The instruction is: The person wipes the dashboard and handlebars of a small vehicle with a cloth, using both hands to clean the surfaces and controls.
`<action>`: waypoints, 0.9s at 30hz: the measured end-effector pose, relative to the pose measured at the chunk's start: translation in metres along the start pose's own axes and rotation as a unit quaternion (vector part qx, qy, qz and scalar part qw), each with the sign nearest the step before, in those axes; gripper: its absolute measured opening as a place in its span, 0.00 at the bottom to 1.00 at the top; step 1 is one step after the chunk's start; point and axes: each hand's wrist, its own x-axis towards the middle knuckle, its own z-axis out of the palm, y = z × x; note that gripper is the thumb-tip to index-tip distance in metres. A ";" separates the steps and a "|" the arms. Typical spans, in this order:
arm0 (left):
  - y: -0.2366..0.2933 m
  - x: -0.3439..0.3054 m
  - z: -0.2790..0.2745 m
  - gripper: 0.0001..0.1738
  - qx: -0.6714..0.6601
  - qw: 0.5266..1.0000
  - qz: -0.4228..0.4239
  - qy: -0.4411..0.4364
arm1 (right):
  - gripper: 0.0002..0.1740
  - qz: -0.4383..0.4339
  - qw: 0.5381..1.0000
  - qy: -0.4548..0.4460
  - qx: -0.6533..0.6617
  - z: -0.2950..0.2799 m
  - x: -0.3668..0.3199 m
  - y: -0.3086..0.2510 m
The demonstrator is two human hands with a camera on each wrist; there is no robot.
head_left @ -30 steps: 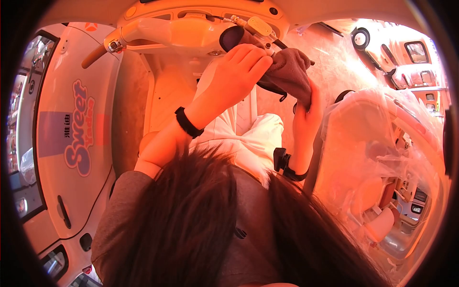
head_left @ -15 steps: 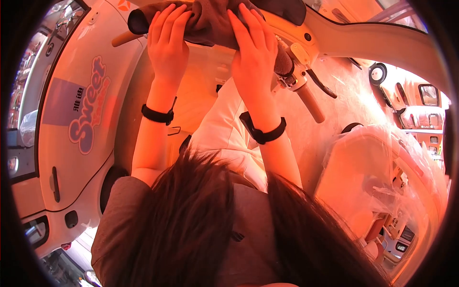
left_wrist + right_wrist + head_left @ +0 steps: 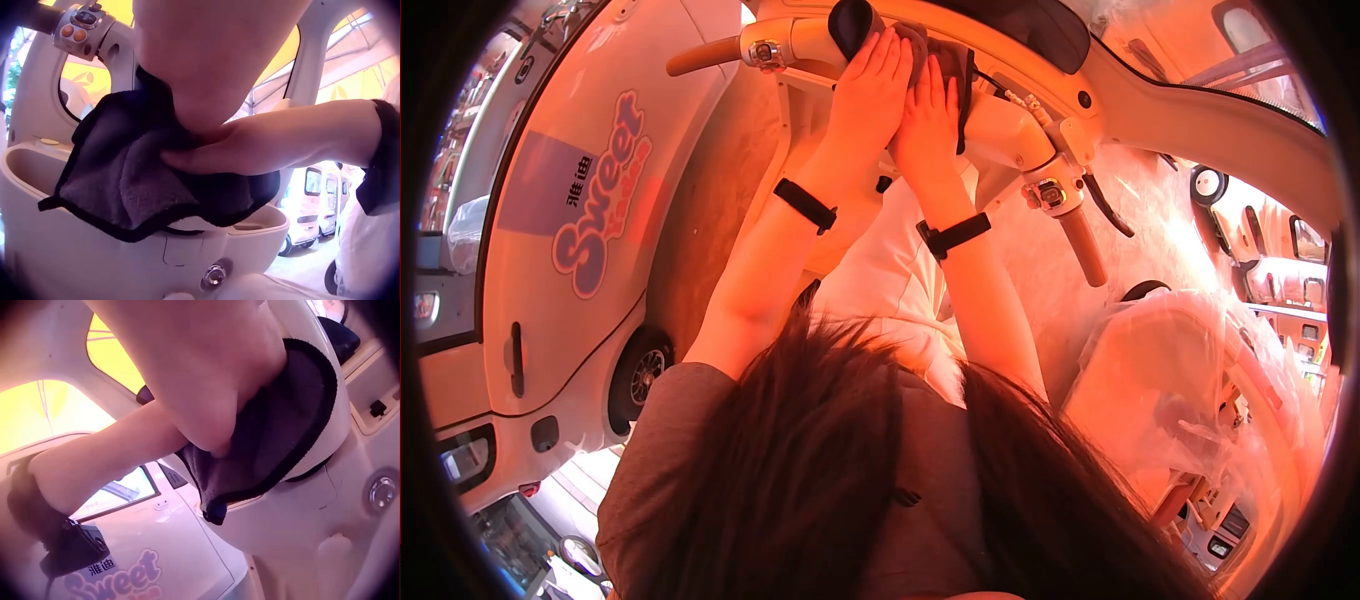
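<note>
Both hands lie on a dark cloth (image 3: 940, 60) with black bound edges, draped over the middle of the vehicle's handlebar (image 3: 1010, 130). My left hand (image 3: 875, 90) presses on it with straight fingers, beside a dark rounded flap at its far left end. Close alongside, my right hand (image 3: 928, 125) also has its fingers stretched over the cloth. In the left wrist view, the cloth (image 3: 125, 169) hangs down before the dash, and the right thumb touches its fuzzy face. From the right wrist, the left thumb's side is hidden behind the near hand, and the cloth (image 3: 281, 419) spreads past it.
Handlebar grips extend left (image 3: 703, 57) and right (image 3: 1083, 245), the right one with a brake lever (image 3: 1108, 205). Open dash pockets (image 3: 37, 169) lie under the cloth. A white vehicle with "Sweet" lettering (image 3: 600, 195) stands left; a plastic-wrapped vehicle (image 3: 1190, 370) stands right.
The cloth was by the right end of the handlebar, then was spread forward between both hands. Now the hands are close together over the bar's middle, and the view has turned rightward.
</note>
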 end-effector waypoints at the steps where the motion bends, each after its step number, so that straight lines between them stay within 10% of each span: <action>1: 0.003 0.001 0.002 0.29 -0.002 1.000 0.000 0.000 | 0.21 0.001 1.000 0.000 0.011 -0.002 -0.001 -0.001; 27: -0.004 0.019 0.035 0.22 -0.036 0.995 0.037 0.080 | 0.30 0.020 0.999 0.040 -0.015 0.008 0.015 0.007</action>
